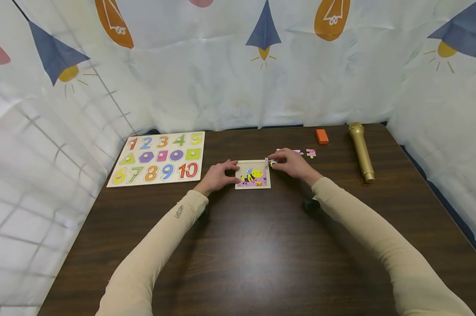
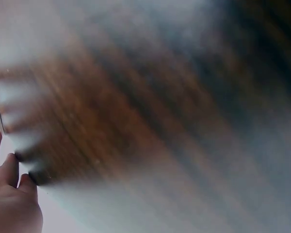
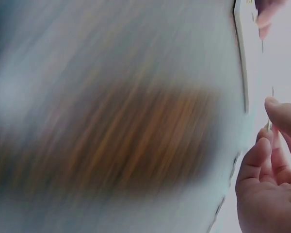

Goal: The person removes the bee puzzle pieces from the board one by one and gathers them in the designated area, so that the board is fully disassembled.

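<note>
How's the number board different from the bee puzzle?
The number board is bigger; the bee puzzle is small. The number board has rows of numbers and shapes, while the bee puzzle shows one yellow-and-black bee. The left hand touches the bee puzzle, but neither hand touches the number board. Both are on the dark table.

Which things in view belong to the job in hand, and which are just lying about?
Likely the job:
bee jigsaw tray
jigsaw piece in the right hand
loose jigsaw pieces

Apparently lying about:
number-and-shape board
orange block
gold microphone
</note>
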Tool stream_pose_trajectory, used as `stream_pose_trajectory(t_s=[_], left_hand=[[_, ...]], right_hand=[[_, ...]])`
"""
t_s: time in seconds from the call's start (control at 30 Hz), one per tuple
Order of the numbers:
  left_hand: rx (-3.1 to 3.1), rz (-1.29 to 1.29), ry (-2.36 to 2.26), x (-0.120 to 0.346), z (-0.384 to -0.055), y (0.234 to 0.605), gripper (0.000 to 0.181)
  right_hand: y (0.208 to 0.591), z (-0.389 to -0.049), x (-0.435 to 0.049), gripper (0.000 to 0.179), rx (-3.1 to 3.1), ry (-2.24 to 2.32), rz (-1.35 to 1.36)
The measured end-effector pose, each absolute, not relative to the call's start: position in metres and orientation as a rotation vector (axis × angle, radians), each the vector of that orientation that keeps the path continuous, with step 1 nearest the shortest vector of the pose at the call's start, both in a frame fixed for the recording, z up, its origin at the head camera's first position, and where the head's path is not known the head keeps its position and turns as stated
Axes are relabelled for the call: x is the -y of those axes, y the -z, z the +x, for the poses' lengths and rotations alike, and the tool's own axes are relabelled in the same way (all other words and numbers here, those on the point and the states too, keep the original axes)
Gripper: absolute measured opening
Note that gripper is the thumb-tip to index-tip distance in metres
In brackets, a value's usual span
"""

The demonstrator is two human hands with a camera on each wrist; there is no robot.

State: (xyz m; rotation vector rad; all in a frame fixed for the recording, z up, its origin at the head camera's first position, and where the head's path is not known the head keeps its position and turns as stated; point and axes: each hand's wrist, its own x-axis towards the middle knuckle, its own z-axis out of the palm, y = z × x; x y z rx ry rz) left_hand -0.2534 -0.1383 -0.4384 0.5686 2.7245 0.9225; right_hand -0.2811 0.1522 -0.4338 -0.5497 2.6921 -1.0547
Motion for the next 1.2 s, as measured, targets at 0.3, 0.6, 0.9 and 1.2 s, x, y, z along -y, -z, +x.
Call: stream_pose_trajectory(t_s=[0.3,0.6,0.9,1.2], left_hand=[[-2.717,0.526,-0.933,0.135,-0.253,0.440,0.049],[-2.720,0.532,-0.933,0.135,-0.252,0.438,0.049],[-2.725,0.536,-0.940,0.134,-0.253,0.438,0.049],[-2.735,0.551,-0.954,0.136,-0.252,0.439,0.049]], right_hand=[[0.437,-0.280,-0.189,0.033,-2.739,0.997,-0.537],[0.441,-0.280,-0.196,0.032,-2.743,0.948,-0.567],[0.442,-0.281,-0.183,0.032,-2.766,0.915,-0.605],[0.440,-0.280,-0.177,0.035,-2.770,0.932,-0.603]])
